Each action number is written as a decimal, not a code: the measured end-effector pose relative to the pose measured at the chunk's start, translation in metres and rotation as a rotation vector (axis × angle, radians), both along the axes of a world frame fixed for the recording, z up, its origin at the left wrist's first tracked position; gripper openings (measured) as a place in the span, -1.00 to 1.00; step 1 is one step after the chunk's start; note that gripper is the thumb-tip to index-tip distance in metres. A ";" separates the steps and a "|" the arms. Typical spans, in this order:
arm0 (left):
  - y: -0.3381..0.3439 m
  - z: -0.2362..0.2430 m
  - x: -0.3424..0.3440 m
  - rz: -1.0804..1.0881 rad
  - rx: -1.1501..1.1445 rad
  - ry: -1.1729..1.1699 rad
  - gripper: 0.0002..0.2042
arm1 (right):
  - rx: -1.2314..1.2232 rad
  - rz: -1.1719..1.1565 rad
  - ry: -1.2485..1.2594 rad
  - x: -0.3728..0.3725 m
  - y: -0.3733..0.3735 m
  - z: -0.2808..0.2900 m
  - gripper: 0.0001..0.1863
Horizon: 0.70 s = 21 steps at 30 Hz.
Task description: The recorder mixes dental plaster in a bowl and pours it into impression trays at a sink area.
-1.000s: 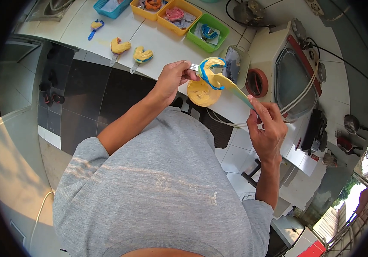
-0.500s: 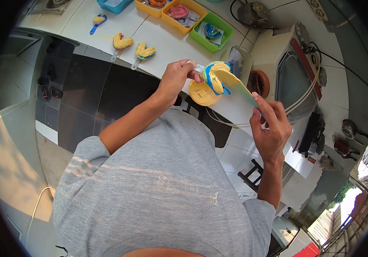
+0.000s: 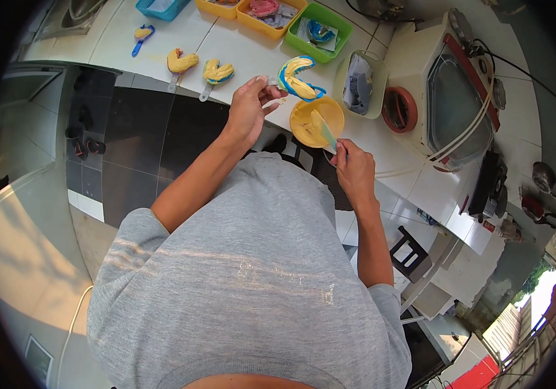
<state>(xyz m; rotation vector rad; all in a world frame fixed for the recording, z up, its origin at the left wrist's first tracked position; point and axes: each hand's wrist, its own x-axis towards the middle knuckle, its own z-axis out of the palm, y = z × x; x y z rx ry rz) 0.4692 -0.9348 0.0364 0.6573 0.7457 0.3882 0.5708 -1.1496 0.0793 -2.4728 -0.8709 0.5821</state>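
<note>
My left hand (image 3: 247, 111) grips the metal handle of a dental impression tray (image 3: 299, 79), which has blue impression material heaped with yellow plaster in a horseshoe shape. It is held above the counter's front edge. My right hand (image 3: 356, 167) is closed round a pale green spatula (image 3: 327, 134). The spatula's plaster-coated blade rests inside a yellow mixing bowl (image 3: 338, 115), just below the tray. Left of my left hand lie two more plaster-filled impression trays, one with a blue edge (image 3: 218, 72) and one with a reddish edge (image 3: 181, 61). A smaller blue-handled tray (image 3: 142, 34) lies beyond them.
Along the back of the white tiled counter (image 3: 226, 35) stand a blue basket (image 3: 163, 9), yellow baskets (image 3: 271, 21), a green basket (image 3: 320, 44) and a pale green bin (image 3: 360, 84) with grey material. A round brown-rimmed object (image 3: 399, 109) and a large cream appliance (image 3: 463, 97) stand right.
The spatula has come away from the tray and down into the bowl with my right hand. My left hand has moved the tray slightly left and away from me, its plaster turned more into view.
</note>
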 end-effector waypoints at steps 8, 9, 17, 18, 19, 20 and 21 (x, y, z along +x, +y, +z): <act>-0.016 -0.013 0.009 -0.017 -0.060 -0.002 -0.81 | -0.090 -0.014 -0.186 -0.020 0.021 -0.026 -0.82; -0.017 -0.012 0.010 -0.019 -0.069 -0.005 -0.81 | -0.033 -0.033 -0.179 -0.023 0.020 -0.031 -0.82; -0.015 -0.014 0.008 -0.014 -0.087 -0.016 -0.81 | 0.225 -0.265 0.207 -0.038 0.017 -0.039 -0.76; -0.015 -0.015 0.008 -0.019 -0.082 -0.017 -0.81 | 0.280 -0.304 0.295 -0.039 0.014 -0.043 -0.75; -0.015 -0.016 0.008 -0.025 -0.077 -0.018 -0.81 | 0.335 -0.343 0.383 -0.039 0.011 -0.047 -0.74; -0.015 -0.015 0.008 -0.026 -0.074 -0.017 -0.81 | 0.338 -0.344 0.384 -0.038 0.008 -0.050 -0.74; -0.014 -0.013 0.009 -0.035 -0.067 -0.010 -0.81 | 0.396 -0.410 0.541 -0.037 0.006 -0.054 -0.74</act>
